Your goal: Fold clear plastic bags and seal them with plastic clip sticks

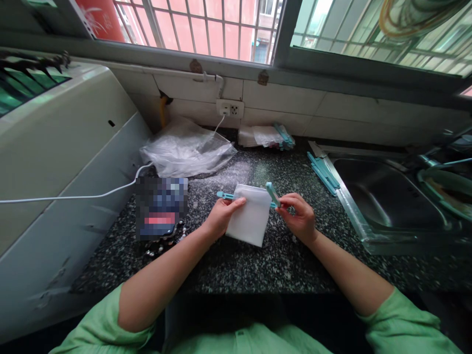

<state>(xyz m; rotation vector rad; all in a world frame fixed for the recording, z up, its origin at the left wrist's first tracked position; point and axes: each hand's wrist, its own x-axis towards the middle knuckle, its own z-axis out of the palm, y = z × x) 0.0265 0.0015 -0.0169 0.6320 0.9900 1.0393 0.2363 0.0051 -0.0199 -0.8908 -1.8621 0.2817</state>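
Over the speckled countertop, my left hand [223, 212] grips a flat white plastic packet [249, 219], its thumb lying on the front. A long teal bag clip [273, 193] runs behind the packet's upper part. One end of the clip sticks out past the left side near my left fingers; its other arm stands up, unclosed, at the right side. The fingers of my right hand [299, 216] pinch the clip near that right end. The stretch of clip behind the packet is hidden.
Several teal clips [323, 173] lie beside the metal sink [391, 196]. A crumpled clear plastic bag [188, 147] and clipped packets [265, 136] rest near the wall. A phone-like item [162, 209], blurred out, sits left, near a white cable [92, 195] and beads.
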